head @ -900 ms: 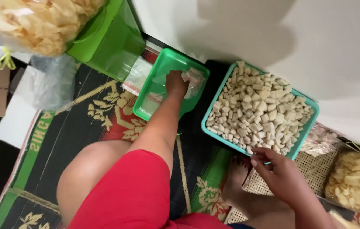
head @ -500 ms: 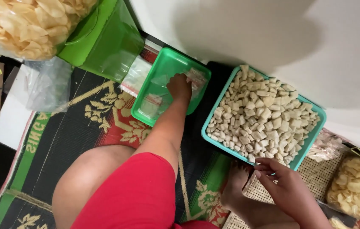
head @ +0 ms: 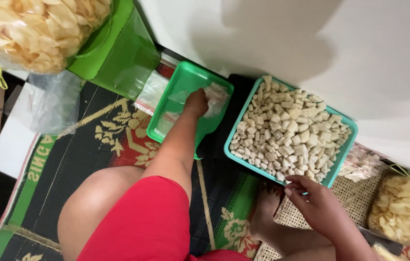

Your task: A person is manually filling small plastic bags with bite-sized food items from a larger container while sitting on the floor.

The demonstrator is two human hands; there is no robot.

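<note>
Head view looks straight down on a person seated on a patterned woven mat (head: 69, 159), with a white wall (head: 311, 43) ahead. Largest of the things in reach is the teal tray (head: 345, 154) heaped with pale cracker pieces (head: 287, 130); the right hand (head: 318, 205) rests at its near rim, fingers curled on a few pieces at the edge, though whether it pinches any I cannot tell. Left of it sits a smaller green tray (head: 166, 121) holding clear plastic bags (head: 214, 96); the left hand (head: 196, 102) is closed down on one of them. The step in hand looks like fetching a bag for filling. The next move calls for lifting one bag free of the others and opening its mouth beside the teal tray.
</note>
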